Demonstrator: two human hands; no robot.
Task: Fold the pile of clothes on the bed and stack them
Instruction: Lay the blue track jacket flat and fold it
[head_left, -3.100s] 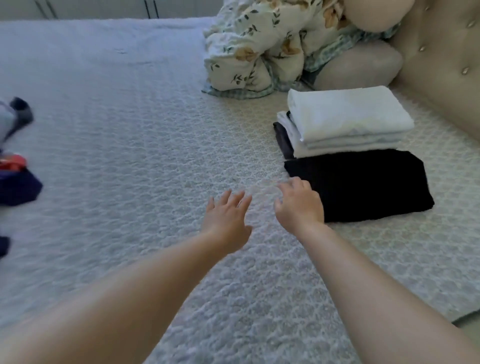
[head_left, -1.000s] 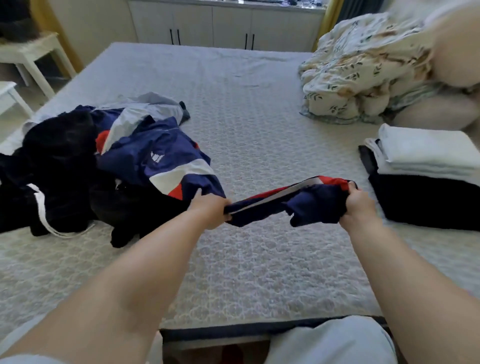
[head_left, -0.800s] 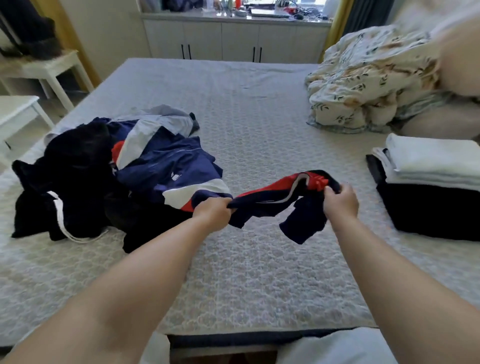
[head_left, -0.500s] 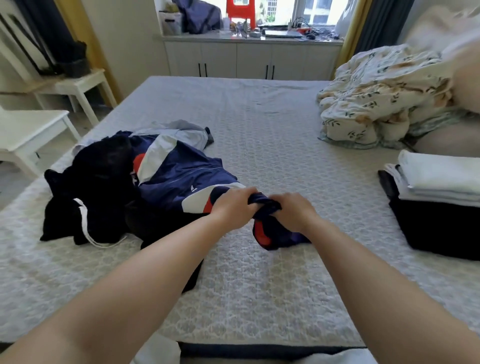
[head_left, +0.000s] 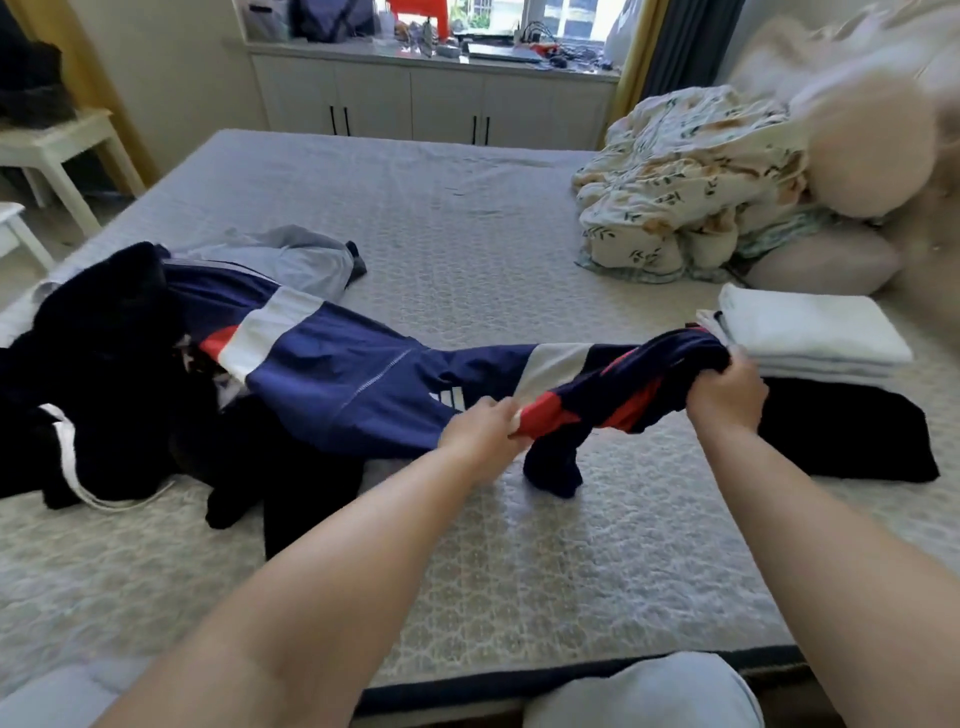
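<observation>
A navy jacket (head_left: 358, 384) with white and red panels stretches across the bed from the clothes pile (head_left: 104, 374) on the left. My left hand (head_left: 480, 431) grips its red and white edge near the middle. My right hand (head_left: 727, 395) grips a bunched navy and red end, lifted off the bed next to the folded stack. That stack holds white folded items (head_left: 810, 332) over a black folded garment (head_left: 852, 436). Part of the jacket hangs down between my hands and touches the bed.
The grey quilted bed (head_left: 467, 244) has a floral duvet (head_left: 685, 182) and pillows (head_left: 826, 260) bunched at the right. White cabinets (head_left: 431, 104) stand beyond the bed. White stools (head_left: 57, 150) are at the left. The bed's near edge is by my knees.
My hands, bunched together half a second ago, have moved apart. The right hand has pulled the jacket end toward the folded stack, drawing the jacket out of the pile.
</observation>
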